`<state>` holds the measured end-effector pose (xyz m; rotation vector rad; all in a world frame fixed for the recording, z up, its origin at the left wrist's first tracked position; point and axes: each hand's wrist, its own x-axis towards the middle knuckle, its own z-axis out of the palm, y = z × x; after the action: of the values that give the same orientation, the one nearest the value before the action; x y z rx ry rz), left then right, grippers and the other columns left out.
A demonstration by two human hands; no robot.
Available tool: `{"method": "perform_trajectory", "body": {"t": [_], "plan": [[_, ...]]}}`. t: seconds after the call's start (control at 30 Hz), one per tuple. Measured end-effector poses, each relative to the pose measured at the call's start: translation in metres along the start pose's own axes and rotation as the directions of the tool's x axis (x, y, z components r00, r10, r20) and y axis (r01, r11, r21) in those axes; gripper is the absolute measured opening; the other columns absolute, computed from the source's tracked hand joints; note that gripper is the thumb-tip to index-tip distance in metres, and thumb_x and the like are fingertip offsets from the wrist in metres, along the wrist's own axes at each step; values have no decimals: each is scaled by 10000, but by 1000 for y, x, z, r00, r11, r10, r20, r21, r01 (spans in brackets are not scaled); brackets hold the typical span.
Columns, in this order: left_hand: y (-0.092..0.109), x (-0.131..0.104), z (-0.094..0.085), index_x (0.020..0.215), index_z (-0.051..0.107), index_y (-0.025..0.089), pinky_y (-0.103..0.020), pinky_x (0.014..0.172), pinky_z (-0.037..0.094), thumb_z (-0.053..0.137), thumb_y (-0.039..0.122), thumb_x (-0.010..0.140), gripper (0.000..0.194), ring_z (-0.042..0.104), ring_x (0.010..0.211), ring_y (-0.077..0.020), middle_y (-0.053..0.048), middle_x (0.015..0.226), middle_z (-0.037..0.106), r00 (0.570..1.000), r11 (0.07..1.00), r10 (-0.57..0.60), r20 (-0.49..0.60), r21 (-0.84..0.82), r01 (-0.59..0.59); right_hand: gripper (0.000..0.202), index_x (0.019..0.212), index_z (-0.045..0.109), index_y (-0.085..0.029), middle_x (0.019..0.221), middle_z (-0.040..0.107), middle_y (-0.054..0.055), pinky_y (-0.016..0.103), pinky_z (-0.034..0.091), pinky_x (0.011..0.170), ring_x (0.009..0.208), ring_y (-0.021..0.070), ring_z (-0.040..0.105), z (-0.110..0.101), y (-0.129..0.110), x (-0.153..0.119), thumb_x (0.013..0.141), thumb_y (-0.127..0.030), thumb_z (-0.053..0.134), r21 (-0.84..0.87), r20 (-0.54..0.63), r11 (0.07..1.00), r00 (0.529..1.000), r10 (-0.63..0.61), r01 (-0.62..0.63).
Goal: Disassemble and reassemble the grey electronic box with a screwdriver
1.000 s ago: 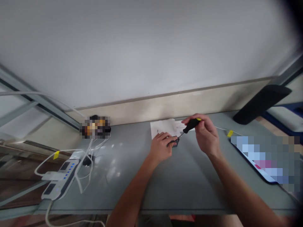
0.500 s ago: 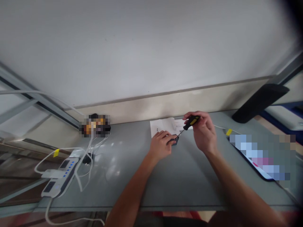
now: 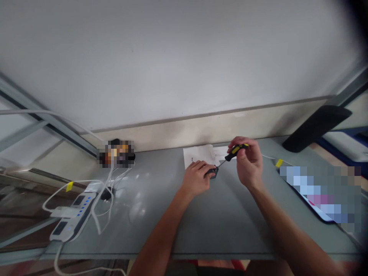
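I have a grey table [image 3: 135,230] below me, with a white paper [image 3: 198,151] towards its back, and I place everything by that paper. A tablet [image 3: 323,216] lies well to its right. The right hand [image 3: 249,165], just right of the paper, has its fingers wrapped round a screwdriver [image 3: 235,152]. The left hand [image 3: 197,178], at the paper's near edge, has its fingertips clamped on a small dark block [image 3: 214,173] just in front of the paper. I can't tell whether the tip is seated there. My worry is the slanted shaft: a sideways push could skid it into the nearby left fingers, or a loose pinch could let the block twist. Against half a second ago, the handle sits slightly farther right, its yellow patches turned; the left grip hasn't changed.
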<state>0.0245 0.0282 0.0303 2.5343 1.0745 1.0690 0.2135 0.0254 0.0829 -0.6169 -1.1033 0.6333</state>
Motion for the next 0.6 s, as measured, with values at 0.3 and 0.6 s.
{"method": "perform_trajectory", "body": {"t": [0.3,0.6], "plan": [[0,-1,0,1030,712,227,-396,892,559,667,200,930,112,699,914,-211,-40,971,751,1000,1000,-10,-3,-17,10,242,1220,677,-308,1024,688,65,401,546,788,924,218,665,-2,-3,-3,1013,-362,564,-10,111,998,992,64,-63],[1,-1,0,1027,707,231,-387,890,556,676,196,926,111,698,917,-209,-30,971,752,1000,1000,0,-19,-18,0,120,1027,714,-286,926,645,36,349,540,741,857,193,636,-5,-2,0,919,-336,714,-54,60,998,998,25,-21]]}}
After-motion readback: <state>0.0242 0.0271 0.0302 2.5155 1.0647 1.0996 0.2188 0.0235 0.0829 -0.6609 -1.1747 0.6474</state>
